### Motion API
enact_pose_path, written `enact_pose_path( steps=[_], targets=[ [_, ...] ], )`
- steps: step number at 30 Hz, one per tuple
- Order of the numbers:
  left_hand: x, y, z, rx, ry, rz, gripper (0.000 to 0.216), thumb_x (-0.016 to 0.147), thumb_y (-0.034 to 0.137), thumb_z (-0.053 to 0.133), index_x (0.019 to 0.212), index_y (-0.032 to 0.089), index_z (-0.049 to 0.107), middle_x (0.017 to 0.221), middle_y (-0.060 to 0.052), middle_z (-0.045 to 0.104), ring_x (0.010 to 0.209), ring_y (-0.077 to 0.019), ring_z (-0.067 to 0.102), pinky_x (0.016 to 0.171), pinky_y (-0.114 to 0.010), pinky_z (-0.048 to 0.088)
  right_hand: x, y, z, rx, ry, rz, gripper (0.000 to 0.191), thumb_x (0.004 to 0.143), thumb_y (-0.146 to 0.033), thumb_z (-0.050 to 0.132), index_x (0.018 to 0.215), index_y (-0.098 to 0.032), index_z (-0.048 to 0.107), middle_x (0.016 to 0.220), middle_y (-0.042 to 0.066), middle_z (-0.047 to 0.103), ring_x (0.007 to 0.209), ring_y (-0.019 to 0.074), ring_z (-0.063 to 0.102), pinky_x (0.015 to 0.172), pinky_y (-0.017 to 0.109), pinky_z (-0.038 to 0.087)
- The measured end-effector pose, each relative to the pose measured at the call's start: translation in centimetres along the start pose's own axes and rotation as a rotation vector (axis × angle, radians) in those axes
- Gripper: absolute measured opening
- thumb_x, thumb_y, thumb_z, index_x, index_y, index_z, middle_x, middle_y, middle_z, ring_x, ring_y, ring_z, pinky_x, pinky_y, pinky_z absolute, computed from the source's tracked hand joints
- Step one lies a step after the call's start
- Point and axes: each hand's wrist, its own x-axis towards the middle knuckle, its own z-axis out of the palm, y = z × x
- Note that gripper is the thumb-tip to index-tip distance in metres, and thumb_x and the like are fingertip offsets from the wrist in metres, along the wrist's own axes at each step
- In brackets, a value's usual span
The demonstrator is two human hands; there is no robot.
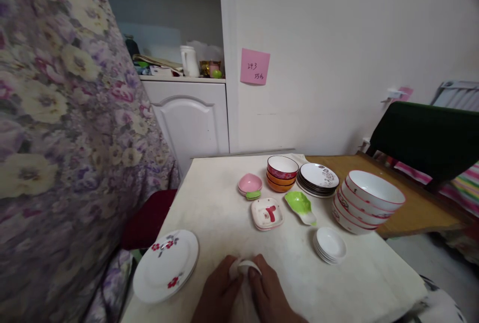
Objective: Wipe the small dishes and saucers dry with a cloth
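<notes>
Both my hands meet at the near edge of the white table (224, 203). My left hand (217, 292) and my right hand (268, 293) are closed together round a small white dish or cup (247, 265), of which only the rim shows between my fingertips. A white plate with red flowers (164, 265) lies just left of my left hand, over the table's near left corner.
Further back stand a pink dish on a green one (250, 184), a square white and red dish (267, 213), a green leaf dish (300, 205), stacked red and orange bowls (282, 172), patterned plates (319, 178), large white bowls (364, 200), small white saucers (330, 245). Floral cloth (56, 128) hangs left.
</notes>
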Motion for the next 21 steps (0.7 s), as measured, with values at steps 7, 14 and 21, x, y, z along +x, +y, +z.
enact_pose_path(
  steps=[7,14,21],
  targets=[
    [0.0,-0.4,0.1,0.079,0.081,-0.013,0.017,0.08,0.03,0.046,0.091,0.022,0.056,0.092,-0.003,0.068,0.09,-0.021,0.061,0.083,-0.031,0.045,0.2,-1.7,0.2,-0.084,-0.013,-0.284,0.023,0.091,-0.041,0.045,0.099,-0.026,0.061,0.096,0.004,0.068,0.09,0.0214,0.062,0.082,0.032,0.049],
    [-0.2,-1.0,0.6,0.102,0.098,-0.099,0.035,0.081,0.037,0.048,0.109,0.017,0.055,0.113,-0.011,0.066,0.108,-0.0252,0.058,0.095,-0.037,0.042,0.1,-2.3,0.0,-0.093,-0.008,-0.343,0.029,0.095,-0.034,0.036,0.112,-0.025,0.058,0.108,0.006,0.065,0.103,0.0203,0.059,0.091,0.033,0.045],
    [-0.8,1.6,-0.6,0.187,0.019,0.023,0.006,0.082,0.027,0.044,0.077,0.024,0.047,0.074,0.002,0.063,0.073,-0.0168,0.058,0.066,-0.026,0.042,0.7,-2.5,0.3,-0.053,-0.063,-0.428,0.023,0.091,-0.028,0.043,0.102,-0.022,0.062,0.094,0.006,0.068,0.088,0.0204,0.062,0.081,0.033,0.049]
  ],
)
